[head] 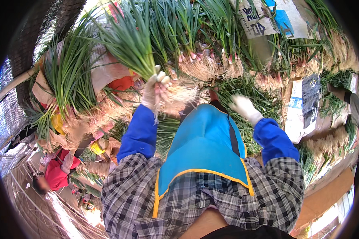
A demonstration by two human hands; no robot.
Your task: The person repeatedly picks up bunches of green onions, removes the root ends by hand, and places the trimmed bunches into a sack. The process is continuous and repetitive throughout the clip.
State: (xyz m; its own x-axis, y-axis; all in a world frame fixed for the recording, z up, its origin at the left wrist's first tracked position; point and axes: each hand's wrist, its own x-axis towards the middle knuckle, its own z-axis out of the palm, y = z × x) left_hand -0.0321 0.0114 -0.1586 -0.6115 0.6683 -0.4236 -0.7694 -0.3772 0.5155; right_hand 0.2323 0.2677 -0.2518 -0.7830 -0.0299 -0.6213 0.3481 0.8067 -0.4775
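Observation:
My left hand [154,91], in a white glove, is closed around a bunch of green garlic plants [134,50]. Their long leaves point up and to the left, and their pale roots hang out to the right of the fist. My right hand [243,108], also gloved in white, is slightly blurred over loose green leaves [257,98] to the right of my blue apron [200,134]. Nothing shows in its grasp, and its fingers look extended. Rooted bunches [194,59] lie in a row beyond both hands, leaves pointing away from me.
More bunches [70,77] are heaped at the left, over sacks and a red cloth [121,83]. Printed sacks [303,104] lie at the right and the top right. A person in red [58,170] is at the lower left. A pole [16,82] crosses the left edge near dark netting.

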